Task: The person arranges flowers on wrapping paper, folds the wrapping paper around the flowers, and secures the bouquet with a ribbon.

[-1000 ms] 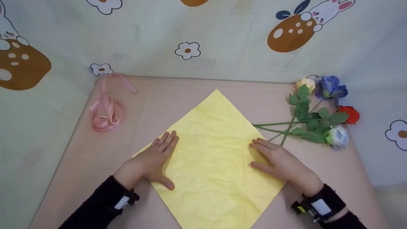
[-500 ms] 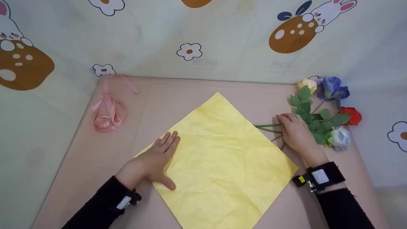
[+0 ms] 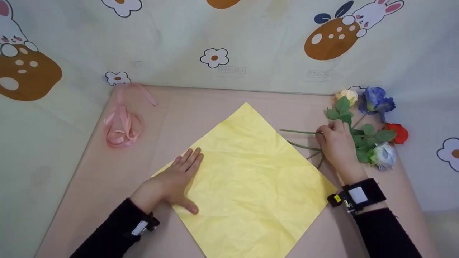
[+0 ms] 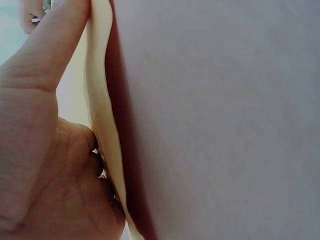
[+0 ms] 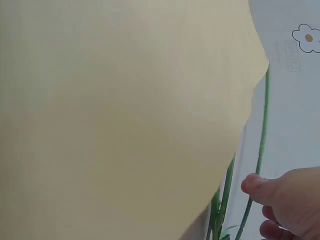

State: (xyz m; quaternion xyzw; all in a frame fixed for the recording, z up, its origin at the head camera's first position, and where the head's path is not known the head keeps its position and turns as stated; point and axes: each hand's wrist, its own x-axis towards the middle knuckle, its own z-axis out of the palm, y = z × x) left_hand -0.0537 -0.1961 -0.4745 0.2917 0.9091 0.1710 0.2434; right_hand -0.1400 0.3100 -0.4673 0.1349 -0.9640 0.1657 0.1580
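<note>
A square sheet of yellow wrapping paper (image 3: 244, 172) lies cornerwise on the table. My left hand (image 3: 177, 182) rests flat on its left part, fingers spread and thumb out; the left wrist view shows the palm (image 4: 60, 170) beside the paper's edge. To the right of the sheet, my right hand (image 3: 337, 148) pinches a green flower stem (image 3: 297, 131) between thumb and fingertips. In the right wrist view the thumb (image 5: 262, 189) lies against that stem. Blossoms beyond the hand are a red rose (image 3: 396, 133), a pale blue-white one (image 3: 384, 156), a blue one (image 3: 375, 100) and a cream one (image 3: 347, 96).
A loose coil of pink ribbon (image 3: 123, 130) lies at the back left of the table. Other green stems (image 3: 304, 146) reach under the paper's right edge. A printed cloth (image 3: 172, 39) hangs behind and at the sides of the pinkish tabletop (image 3: 96, 193).
My right hand has left the paper's right side, reached to the flowers and taken hold of a stem, whose end has shifted up and away from the paper. The left hand stays put.
</note>
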